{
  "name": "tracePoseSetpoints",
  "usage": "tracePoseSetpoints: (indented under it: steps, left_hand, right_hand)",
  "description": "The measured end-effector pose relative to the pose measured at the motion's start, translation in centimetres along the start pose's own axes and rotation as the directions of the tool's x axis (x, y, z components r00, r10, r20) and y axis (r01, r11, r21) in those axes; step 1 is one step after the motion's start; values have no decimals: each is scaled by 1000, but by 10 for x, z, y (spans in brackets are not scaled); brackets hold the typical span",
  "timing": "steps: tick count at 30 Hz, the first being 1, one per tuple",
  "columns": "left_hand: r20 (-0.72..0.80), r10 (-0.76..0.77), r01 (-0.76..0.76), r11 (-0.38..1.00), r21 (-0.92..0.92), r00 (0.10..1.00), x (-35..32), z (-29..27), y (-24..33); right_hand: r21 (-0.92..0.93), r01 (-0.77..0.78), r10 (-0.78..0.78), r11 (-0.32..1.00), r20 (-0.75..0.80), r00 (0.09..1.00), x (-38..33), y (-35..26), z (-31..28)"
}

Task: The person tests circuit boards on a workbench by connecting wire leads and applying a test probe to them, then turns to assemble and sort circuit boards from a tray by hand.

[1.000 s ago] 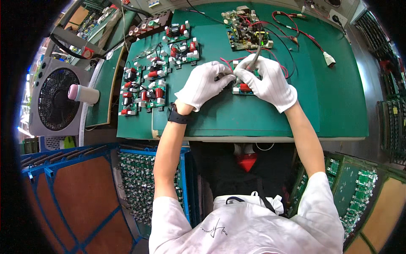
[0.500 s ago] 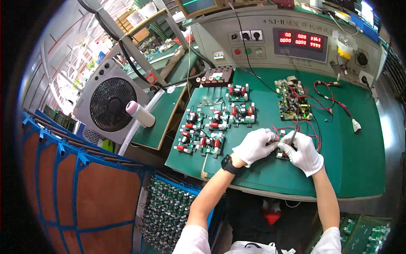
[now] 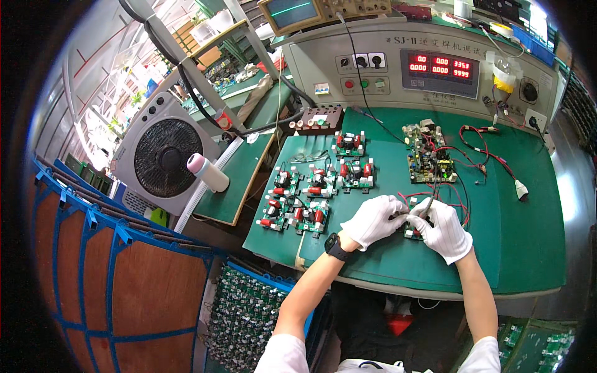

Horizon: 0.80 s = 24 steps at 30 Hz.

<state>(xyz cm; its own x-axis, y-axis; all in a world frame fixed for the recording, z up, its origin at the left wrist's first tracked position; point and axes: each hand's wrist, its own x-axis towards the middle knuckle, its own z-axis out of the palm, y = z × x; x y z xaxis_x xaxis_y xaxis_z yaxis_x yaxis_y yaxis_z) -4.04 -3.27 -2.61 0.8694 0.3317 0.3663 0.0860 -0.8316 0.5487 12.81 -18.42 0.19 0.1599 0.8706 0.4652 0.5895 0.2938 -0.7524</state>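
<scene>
Both my hands wear white gloves and meet over a small circuit board [image 3: 410,234] on the green mat. My left hand [image 3: 375,220] is closed in a pinch at the board's left side; what its fingertips hold is hidden. My right hand [image 3: 443,233] is closed around a slim dark probe-like tool [image 3: 428,208], whose tip is covered by the fingers. A dark cable runs up from it. Red wires [image 3: 461,198] loop behind my hands. Just beyond lies a larger populated circuit board [image 3: 429,155], with red and black leads attached.
To the left sit several small boards with red parts [image 3: 309,214]. Behind stands a grey test console [image 3: 367,56] with a red-lit display, below an oscilloscope [image 3: 291,13]. A terminal block [image 3: 320,118], a pink-capped bottle [image 3: 208,173], a fan [image 3: 168,155] and a board-filled crate [image 3: 242,314] are also here.
The view has tilted slightly, so the scene sits a little lower and more of the oscilloscope shows. My hands stay together over the small board, with only slight finger movement.
</scene>
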Motion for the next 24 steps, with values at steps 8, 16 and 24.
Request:
tracePoseSetpoints:
  steps: [8,16,24]
  left_hand:
    - [-19,17,-17,1000,0,1000,0,1,-1]
    - [-11,15,-15,1000,5,1000,0,3,-2]
    - [68,26,-19,995,-102,997,10,-8,-7]
  right_hand:
    - [5,6,-6,1000,-2,1000,0,1,1]
    - [-5,37,-37,999,-25,999,-2,1,1]
    - [13,13,-13,1000,-23,1000,3,2,3]
